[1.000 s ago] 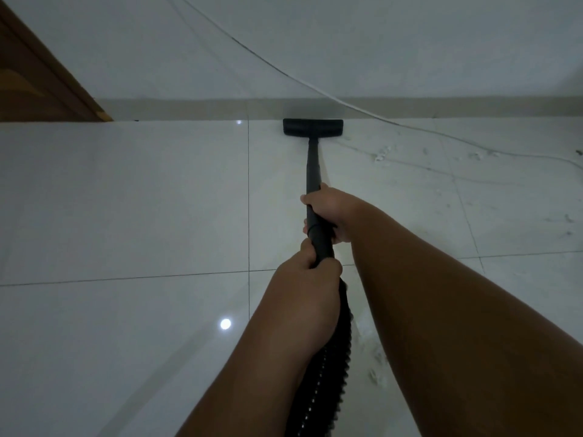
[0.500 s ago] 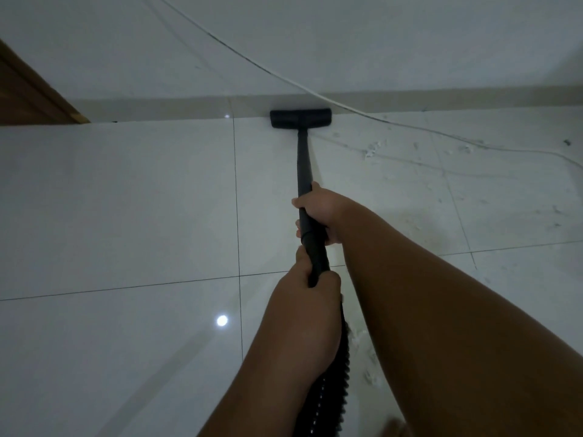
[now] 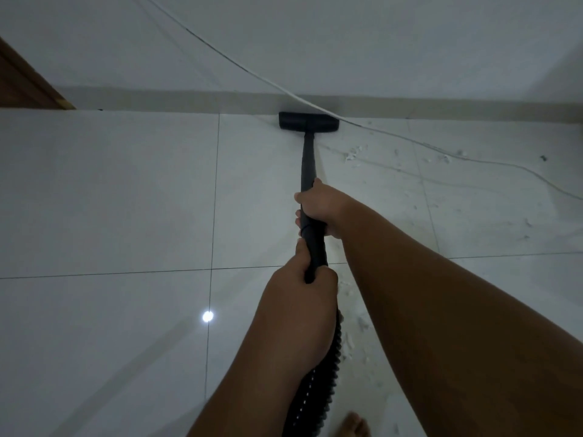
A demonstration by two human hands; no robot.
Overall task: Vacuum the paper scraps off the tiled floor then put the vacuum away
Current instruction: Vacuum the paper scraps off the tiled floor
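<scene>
Floor nozzle butted against skirting board; open tiled floor leftward, paper scraps rightward. Right hand gripping wand farther out, left hand gripping it nearer, above hose.

A pale beige skirting board runs across the upper part of the view. Above it rises a plain white wall. At its left end stands a brown wooden door frame. A thin white cord slants down the wall, crosses the skirting board near its middle and trails away to the right. Far below the skirting board, bare toes show at the bottom edge.
</scene>
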